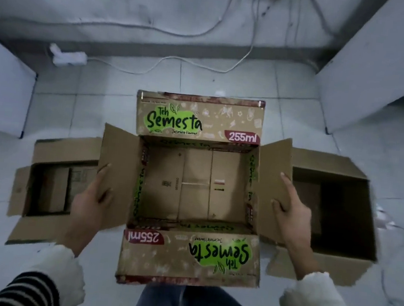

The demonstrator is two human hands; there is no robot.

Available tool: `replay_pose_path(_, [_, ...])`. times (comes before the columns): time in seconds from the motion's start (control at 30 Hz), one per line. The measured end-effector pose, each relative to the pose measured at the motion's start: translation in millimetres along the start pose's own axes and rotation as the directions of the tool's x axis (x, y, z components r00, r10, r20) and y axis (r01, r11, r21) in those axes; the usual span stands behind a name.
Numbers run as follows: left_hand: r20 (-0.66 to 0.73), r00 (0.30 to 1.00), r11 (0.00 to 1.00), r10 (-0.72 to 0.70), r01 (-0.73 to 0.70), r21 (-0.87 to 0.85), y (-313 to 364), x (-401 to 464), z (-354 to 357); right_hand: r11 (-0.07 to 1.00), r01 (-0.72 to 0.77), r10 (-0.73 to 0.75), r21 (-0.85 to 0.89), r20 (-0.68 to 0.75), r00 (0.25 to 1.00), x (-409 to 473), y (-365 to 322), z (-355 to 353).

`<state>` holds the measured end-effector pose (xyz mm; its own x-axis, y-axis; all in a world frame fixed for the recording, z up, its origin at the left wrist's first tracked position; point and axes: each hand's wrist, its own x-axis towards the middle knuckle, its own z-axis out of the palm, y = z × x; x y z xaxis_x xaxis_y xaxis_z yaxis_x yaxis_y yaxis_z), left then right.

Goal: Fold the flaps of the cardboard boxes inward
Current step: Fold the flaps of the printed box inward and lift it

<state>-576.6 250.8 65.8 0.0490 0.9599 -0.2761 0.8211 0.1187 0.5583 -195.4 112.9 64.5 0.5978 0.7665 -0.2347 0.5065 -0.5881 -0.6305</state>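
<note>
The Teh Semesta box (193,189) stands open on the tiled floor straight ahead of you, and everything else is placed from it. Its four flaps are all spread outward, so no fold on it is done yet.

Your left hand (93,196) is on the left side flap (116,176): fingers curled over the flap's outer edge, thumb on its inner face, a light pinch rather than a closed fist. Your right hand (289,208) mirrors it on the right side flap (273,184), fingers laid flat up the flap's outer face and thumb around the edge. Both grips are partly closed on cardboard only. Holding at the outer edges makes sense, because that is where you get most leverage about the crease at the box rim. Both side flaps stand tilted up rather than lying flat, which suggests the short pair goes in first, together.

The far printed flap (199,118) lies back away from you and the near printed flap (190,255) hangs toward your knees; as the longer pair, they probably close over the side flaps afterwards.

Left of the Teh Semesta box, partly behind its left side flap, sits a plain box (52,185) with flaps splayed. To the right sits another plain box (334,207), also open. Both look unfolded.
</note>
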Motion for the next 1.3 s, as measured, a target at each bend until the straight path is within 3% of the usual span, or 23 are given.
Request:
replay_pose_path(0.17, [0.004, 0.987, 0.98, 0.159, -0.158, -0.12, 93.7, -31.6, 3.6, 0.997, -0.069, 0.071, 0.024, -0.101, 0.992, -20.1, 23.4, -91.4])
replay_pose_path(0.37, [0.015, 0.976, 0.973, 0.217, -0.215, -0.082, 188.2, -80.8, 67.6, 0.999, -0.048, 0.045, -0.008, -0.208, 0.977, -22.0, 105.2, -195.0])
replay_pose_path(0.47, [-0.009, 0.976, 0.966, 0.218, -0.217, -0.143, 227.7, -121.7, 122.3, 0.997, -0.019, 0.005, -0.072, -0.191, 0.982, -12.2, 154.7, -245.9])
replay_pose_path(0.57, [-0.056, 0.978, 0.975, 0.199, -0.203, -0.09, 245.7, -155.5, 149.1, 0.99, 0.001, -0.023, -0.14, -0.159, 0.987, 2.0, 177.6, -270.4])
replay_pose_path(0.63, [-0.035, 0.984, 0.981, 0.177, -0.179, -0.069, 288.2, -200.4, 223.7, 0.981, -0.032, 0.012, -0.191, -0.108, 0.994, 5.7, 241.4, -326.1])
replay_pose_path(0.73, [-0.022, 0.982, 0.975, 0.187, -0.188, -0.118, 302.4, -216.2, 242.9, 0.972, -0.045, 0.022, -0.23, -0.1, 0.995, 19.0, 266.4, -337.8])
replay_pose_path(0.83, [-0.014, 0.986, 0.985, 0.164, -0.164, -0.061, 316.4, -204.5, 280.9, 0.971, -0.028, 0.009, -0.239, -0.08, 0.997, 36.7, 301.4, -338.4])
replay_pose_path(1.07, [0.04, 0.992, 0.991, 0.119, -0.121, 0.048, 308.6, -142.1, 339.2, 0.98, -0.023, 0.009, -0.195, -0.072, 0.997, 91.8, 355.8, -290.6])
replay_pose_path(1.3, [0.095, 0.989, 0.989, 0.114, -0.122, 0.083, 296.2, -106.7, 390.5, 0.958, 0.002, -0.002, -0.287, -0.002, 1.0, 134.1, 388.7, -247.2])
